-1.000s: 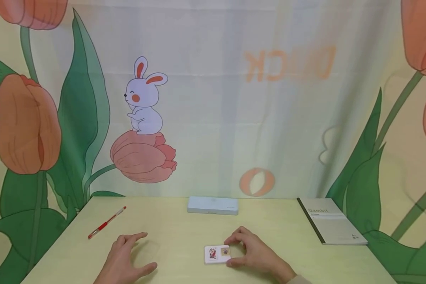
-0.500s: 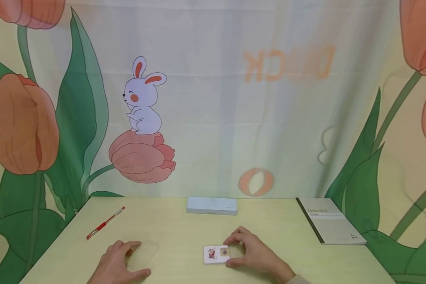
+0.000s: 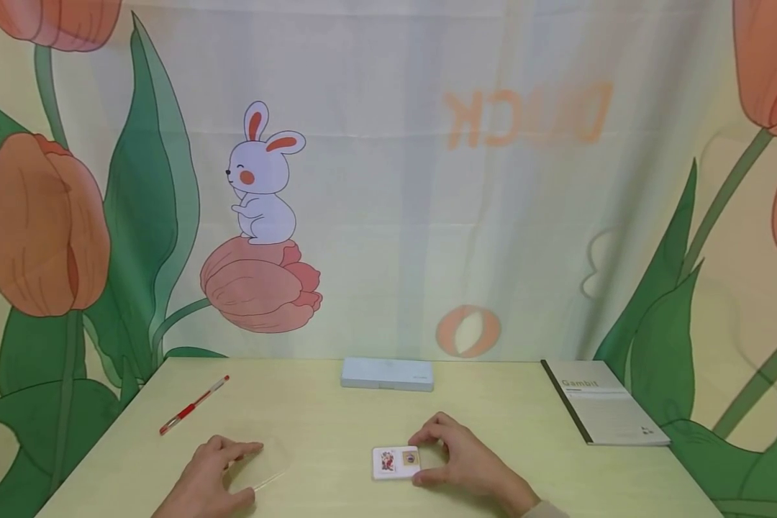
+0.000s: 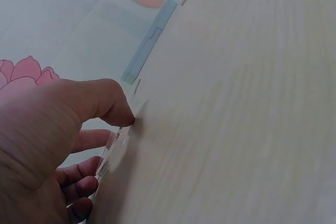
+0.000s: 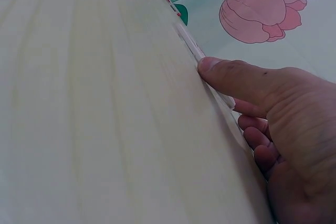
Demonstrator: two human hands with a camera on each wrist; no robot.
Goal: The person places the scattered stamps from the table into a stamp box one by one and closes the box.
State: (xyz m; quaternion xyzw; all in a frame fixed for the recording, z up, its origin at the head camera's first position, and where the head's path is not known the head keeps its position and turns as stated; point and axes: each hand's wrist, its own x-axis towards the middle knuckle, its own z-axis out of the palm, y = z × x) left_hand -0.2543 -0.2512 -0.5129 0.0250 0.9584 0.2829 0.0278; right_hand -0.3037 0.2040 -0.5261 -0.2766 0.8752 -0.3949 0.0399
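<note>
My left hand (image 3: 210,475) is at the front left of the table, its thumb and fingers on opposite edges of a clear, see-through plastic plate (image 3: 268,480). In the left wrist view the same clear plate (image 4: 113,150) shows edge-on between thumb and fingertips, close to the tabletop. My right hand (image 3: 462,464) pinches the right end of a flat white rectangular case (image 3: 396,462) between thumb and fingers. Two small stamp-like pictures show on its upper face, one red and one gold-framed. In the right wrist view the white case (image 5: 191,43) lies low along the table surface.
A red pen (image 3: 194,405) lies slantwise at the back left. At the back middle is a pale blue box (image 3: 387,374), and a notebook (image 3: 605,403) with a dark spine lies at the right. A printed curtain (image 3: 375,180) hangs behind the table (image 3: 324,424).
My left hand has shifted slightly left, and its thumb and fingers have closed in from a wider spread onto the clear plate. The right hand and white case stay in place.
</note>
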